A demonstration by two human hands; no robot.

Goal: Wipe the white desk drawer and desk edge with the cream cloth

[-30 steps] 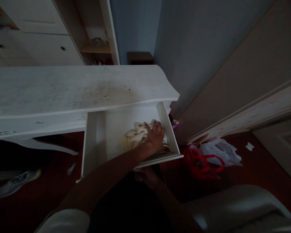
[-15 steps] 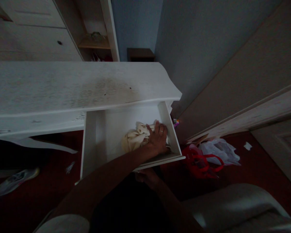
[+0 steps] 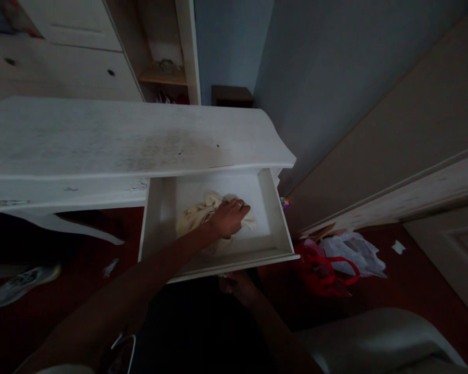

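A white drawer (image 3: 265, 244) stands pulled out of a white table (image 3: 101, 140). Inside it lies a crumpled cream cloth (image 3: 197, 215). My left hand (image 3: 230, 215), with a ring on one finger, is on the cloth, its fingers curled into the fabric. Below the drawer's front edge is my right hand (image 3: 236, 285), in deep shadow and touching or close to the front's underside. Its fingers are too dark to make out.
On the red floor at the right are a red bag (image 3: 320, 270) and a white plastic bag (image 3: 353, 252). A shoe (image 3: 23, 285) is at the lower left. Behind the table stands a white cabinet (image 3: 81, 67); a wall rises at the right.
My left hand has moved left in the drawer and its fingers have curled. The cloth has shifted left and spread. My right hand stays below the drawer front. The view has shifted slightly.
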